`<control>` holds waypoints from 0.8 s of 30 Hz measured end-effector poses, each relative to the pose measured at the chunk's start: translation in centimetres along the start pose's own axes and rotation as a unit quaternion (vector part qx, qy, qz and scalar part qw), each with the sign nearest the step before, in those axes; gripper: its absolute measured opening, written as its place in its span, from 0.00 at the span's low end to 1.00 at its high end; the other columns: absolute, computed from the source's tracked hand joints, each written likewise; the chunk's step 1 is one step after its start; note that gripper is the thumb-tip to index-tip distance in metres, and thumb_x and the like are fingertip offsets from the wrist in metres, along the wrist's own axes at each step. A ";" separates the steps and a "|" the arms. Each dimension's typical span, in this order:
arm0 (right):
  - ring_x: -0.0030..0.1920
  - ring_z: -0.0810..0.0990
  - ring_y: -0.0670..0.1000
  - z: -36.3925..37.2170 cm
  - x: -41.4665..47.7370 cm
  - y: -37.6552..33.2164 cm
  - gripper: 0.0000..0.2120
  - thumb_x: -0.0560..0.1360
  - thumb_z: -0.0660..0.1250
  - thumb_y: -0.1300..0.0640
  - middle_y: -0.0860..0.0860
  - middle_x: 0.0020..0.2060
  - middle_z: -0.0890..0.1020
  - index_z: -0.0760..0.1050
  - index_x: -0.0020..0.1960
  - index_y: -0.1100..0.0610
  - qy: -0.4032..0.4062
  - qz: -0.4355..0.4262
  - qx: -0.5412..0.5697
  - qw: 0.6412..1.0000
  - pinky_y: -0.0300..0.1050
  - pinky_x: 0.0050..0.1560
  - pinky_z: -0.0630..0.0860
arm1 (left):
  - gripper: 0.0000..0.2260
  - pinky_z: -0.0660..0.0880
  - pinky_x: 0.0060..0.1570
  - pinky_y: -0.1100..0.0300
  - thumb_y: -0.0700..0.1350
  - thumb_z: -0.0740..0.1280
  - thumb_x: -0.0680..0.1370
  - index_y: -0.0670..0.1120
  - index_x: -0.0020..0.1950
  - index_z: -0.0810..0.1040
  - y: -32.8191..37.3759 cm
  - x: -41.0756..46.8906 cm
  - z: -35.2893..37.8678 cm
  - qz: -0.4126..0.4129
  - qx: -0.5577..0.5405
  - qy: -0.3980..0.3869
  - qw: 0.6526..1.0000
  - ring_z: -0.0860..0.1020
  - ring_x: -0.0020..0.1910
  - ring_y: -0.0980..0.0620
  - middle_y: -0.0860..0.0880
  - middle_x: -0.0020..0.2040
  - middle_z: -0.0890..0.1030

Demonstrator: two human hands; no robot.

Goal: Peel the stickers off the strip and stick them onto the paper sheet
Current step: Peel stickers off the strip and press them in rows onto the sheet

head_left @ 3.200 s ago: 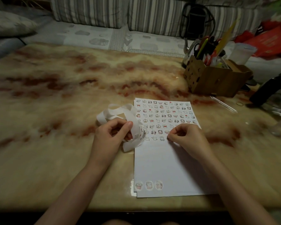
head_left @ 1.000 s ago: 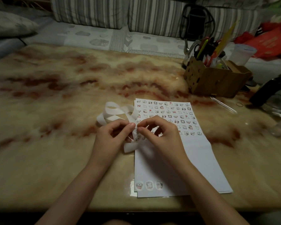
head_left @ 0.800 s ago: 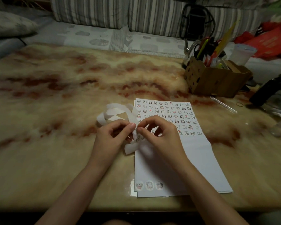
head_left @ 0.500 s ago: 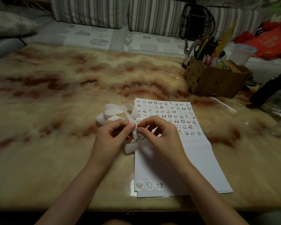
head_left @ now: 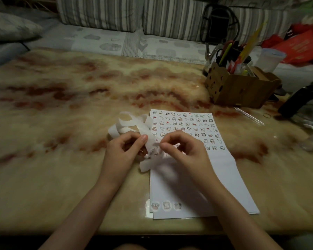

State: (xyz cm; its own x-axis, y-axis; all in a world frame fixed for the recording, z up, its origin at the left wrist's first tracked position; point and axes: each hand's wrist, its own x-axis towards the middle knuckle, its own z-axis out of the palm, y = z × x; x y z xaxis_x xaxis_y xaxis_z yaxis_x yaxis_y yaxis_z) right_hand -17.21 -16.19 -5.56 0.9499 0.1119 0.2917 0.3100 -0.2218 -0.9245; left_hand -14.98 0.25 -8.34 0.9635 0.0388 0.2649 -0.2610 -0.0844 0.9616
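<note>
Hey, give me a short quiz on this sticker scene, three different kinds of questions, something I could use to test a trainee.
1. True or false: the left hand pinches the sticker strip.
2. Where on the paper sheet do the three larger stickers sit? A) near left corner B) far right corner C) centre
3. Fill in: the wooden box of pens stands beyond the sheet's far ____ corner.
Key: 1 true; 2 A; 3 right.
</note>
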 end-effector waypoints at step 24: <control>0.21 0.67 0.39 -8.2 1.3 3.1 0.02 0.71 0.72 0.63 0.47 0.28 0.82 0.83 0.40 0.61 0.017 0.272 -0.154 0.950 0.28 0.23 0.61 | 0.06 0.76 0.37 0.66 0.39 0.67 0.76 0.37 0.40 0.80 0.0 -0.1 0.2 -0.006 0.006 -0.003 1.000 0.78 0.31 0.56 0.51 0.33 0.82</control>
State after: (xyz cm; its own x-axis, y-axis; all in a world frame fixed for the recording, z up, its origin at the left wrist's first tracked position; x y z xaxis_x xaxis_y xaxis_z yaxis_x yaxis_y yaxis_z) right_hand -14.70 -24.73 -6.06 0.9721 -0.1299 -0.1953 -0.2345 -0.5118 -0.8265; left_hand -15.10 0.06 -8.37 0.9670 0.0343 0.2526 -0.2483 -0.0965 0.9639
